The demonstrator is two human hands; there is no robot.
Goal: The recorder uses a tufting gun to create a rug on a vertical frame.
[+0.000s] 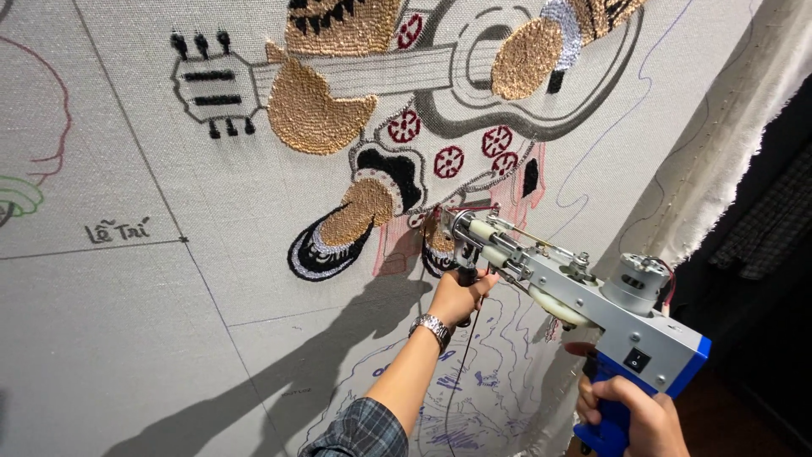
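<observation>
A blue and grey tufting gun (584,292) points its needle end at a stretched grey cloth (127,322), touching it near a patch of pale red tufting. My left hand (458,296), with a metal wristwatch, grips the gun's black front handle from below. My right hand (630,415) is closed around the blue rear grip at the lower right. On the cloth is a partly tufted picture: a guitar (355,80), tan patches, red flower shapes and a black and white shoe (326,245).
The cloth's frayed right edge (719,169) runs diagonally, with dark room beyond it. Blue pen lines and scribbles mark the cloth below the gun. A pink and green drawn outline (25,182) sits at the far left. My arm's shadow falls across the lower cloth.
</observation>
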